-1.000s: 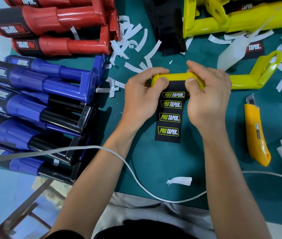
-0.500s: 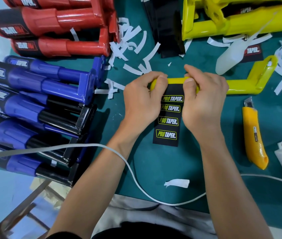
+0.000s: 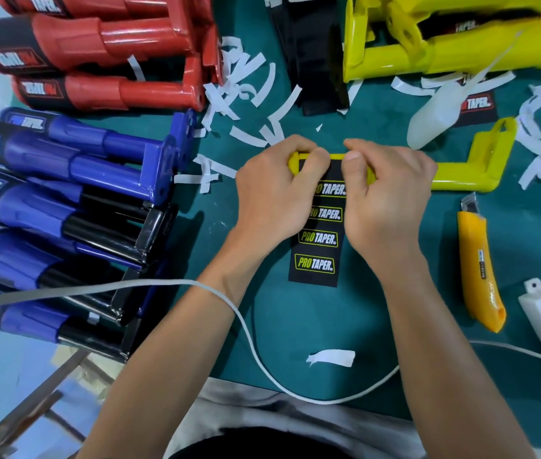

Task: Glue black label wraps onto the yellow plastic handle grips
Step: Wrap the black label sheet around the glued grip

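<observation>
Teal matting (image 3: 295, 326) covers the bench, and at its centre lies the yellow handle grip (image 3: 461, 173), its bracket end pointing to three o'clock. My left hand (image 3: 272, 197) and right hand (image 3: 385, 200) both clasp the grip end, fingers curled over its far side and thumbs pinning the top edge of the black label wrap (image 3: 317, 246) against the plastic. The rest of the wrap lies flat on the mat, trailing toward six o'clock with its printed logos face up.

I judge this to be the tacking step: the leading edge is being seated and nothing is rolled round yet. The next move calls for turning the grip toward me so the wrap winds on square, with even thumb pressure so no crease or skew sets in.

Finished blue handles (image 3: 64, 167) are stacked at nine o'clock and red handles (image 3: 103, 44) at eleven. Spare black labels (image 3: 312, 61) sit at twelve, more yellow handles (image 3: 461, 44) at one, and a translucent squeeze bottle (image 3: 434, 107) lies at two. The yellow utility knife (image 3: 477, 266) rests at four, well apart from my hands.
</observation>
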### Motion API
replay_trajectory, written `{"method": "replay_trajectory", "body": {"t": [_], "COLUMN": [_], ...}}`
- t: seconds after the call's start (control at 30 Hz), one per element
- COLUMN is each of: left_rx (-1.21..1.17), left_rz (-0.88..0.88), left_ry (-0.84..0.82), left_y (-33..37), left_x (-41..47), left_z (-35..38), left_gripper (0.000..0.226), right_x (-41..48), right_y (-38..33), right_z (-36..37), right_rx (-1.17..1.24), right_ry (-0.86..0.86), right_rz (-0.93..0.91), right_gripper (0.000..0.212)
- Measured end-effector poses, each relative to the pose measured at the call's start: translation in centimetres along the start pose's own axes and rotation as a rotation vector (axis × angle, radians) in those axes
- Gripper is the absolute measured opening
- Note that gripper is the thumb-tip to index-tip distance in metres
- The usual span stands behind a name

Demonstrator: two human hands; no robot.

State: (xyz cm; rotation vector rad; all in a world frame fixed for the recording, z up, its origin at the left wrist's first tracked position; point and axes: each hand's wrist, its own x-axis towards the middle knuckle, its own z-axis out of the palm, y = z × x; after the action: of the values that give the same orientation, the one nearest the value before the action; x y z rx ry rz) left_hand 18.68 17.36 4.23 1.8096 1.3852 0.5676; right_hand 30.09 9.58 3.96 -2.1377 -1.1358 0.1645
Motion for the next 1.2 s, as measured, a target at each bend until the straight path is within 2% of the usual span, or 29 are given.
{"method": "replay_trajectory", "body": {"t": [0.1,0.3,0.57,0.73,0.83,0.93,1.1,1.2], "left_rx": [-0.05,-0.12,-0.07,-0.085,-0.118,-0.145,-0.111,-0.096], "left_rz": [-0.008,0.004,0.038,0.043,0.044,0.03,0.075,0.114], "left_ry": [-0.028,0.044,0.069,0.011,-0.011,-0.015,0.003,0.033], "left_y": [0.1,-0.2,-0.2,-0.1,-0.1,-0.3,-0.6,-0.7], "left_x": [0.6,0.6,0.1,0.1,0.2,0.1,-0.4,-0.8], "left_z": [-0.1,0.7,0.6,0.3,0.2,0.1,0.0,0.0], "left_gripper": [0.018,0.025,0.033,0.015,0.016,0.015,0.027,0.035], "right_x": [-0.1,-0.1,-0.2,-0.2,0.0,-0.1,0.2,0.2], "right_y": [0.0,0.2,0.0,-0.1,0.1,0.2,0.2,0.2], "right_z": [-0.3,-0.3,-0.1,0.0,0.0,-0.1,-0.4,-0.4], "right_rx": [0.003,-0.014,-0.009,-0.021,-0.1,-0.052,0.017,0.024], "right_ry": [0.013,0.011,0.036,0.032,0.004,0.01,0.01,0.02], "right_rz": [0.024,0.032,0.041,0.032,0.007,0.011,0.041,0.028], "right_gripper": [0.034,0.037,0.032,0.038,0.038,0.035,0.041,0.037]}}
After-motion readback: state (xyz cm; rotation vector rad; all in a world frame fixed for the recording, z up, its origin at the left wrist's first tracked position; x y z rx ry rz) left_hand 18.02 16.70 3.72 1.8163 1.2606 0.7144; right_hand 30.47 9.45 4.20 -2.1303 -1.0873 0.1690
